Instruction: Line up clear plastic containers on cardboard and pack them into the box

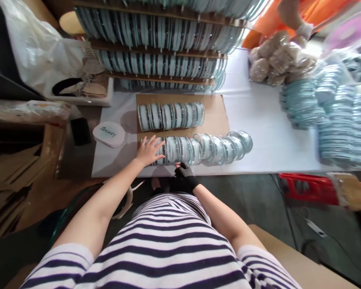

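Observation:
My bare left hand (150,152) lies with fingers spread over the left end of the front row of round clear packages (185,150). These packages stand on edge, pressed together at the left and leaning apart toward the right. In a dark fingerless glove, my right hand (184,172) is at the table's front edge, just below the middle of that row. Its fingers are curled in, and whatever they may hold is hidden. Behind lies a shorter row of the same round packages (171,116) on a flat cardboard sheet (213,112).
Tiered racks (165,60) of similar discs rise at the back. An oval white card stack (108,134) lies left, near a white bin (108,98). At right are stacked blue-white discs (337,132) and wrapped beige bundles (279,60). A red crate (309,188) is below the table.

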`<control>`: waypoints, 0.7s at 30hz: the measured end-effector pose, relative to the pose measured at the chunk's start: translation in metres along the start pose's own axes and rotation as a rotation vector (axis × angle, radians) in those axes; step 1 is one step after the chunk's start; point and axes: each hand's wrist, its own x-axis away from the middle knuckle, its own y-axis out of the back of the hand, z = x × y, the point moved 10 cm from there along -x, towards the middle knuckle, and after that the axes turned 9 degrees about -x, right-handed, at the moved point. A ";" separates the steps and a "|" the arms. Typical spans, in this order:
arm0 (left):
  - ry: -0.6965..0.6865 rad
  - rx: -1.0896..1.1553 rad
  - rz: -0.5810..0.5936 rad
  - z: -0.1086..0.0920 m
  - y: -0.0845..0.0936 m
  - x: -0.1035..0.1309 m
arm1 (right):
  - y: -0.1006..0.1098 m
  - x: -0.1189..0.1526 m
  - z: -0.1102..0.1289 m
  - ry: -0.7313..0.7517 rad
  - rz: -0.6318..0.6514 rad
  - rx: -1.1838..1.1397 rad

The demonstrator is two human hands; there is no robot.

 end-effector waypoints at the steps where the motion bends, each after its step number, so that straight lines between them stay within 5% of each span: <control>1: -0.005 0.011 -0.030 -0.007 0.005 -0.002 | 0.027 0.004 0.005 0.019 -0.069 -0.013; 5: -0.079 0.091 -0.070 -0.066 0.020 -0.021 | 0.132 0.024 0.058 0.247 -0.339 0.267; 7: -0.121 0.115 -0.054 -0.105 0.021 -0.036 | 0.152 0.027 0.097 0.378 -0.385 0.588; 9: -0.118 0.118 -0.004 -0.137 0.013 -0.051 | 0.146 0.015 0.128 0.437 -0.314 0.900; 12: -0.062 0.096 0.070 -0.157 -0.008 -0.066 | 0.113 -0.029 0.150 0.374 -0.071 1.324; 17: -0.040 0.050 0.041 -0.154 -0.025 -0.069 | 0.062 -0.104 0.155 0.231 0.312 1.592; 21: -0.032 0.053 0.053 -0.152 -0.026 -0.067 | 0.033 -0.131 0.145 0.218 0.632 1.646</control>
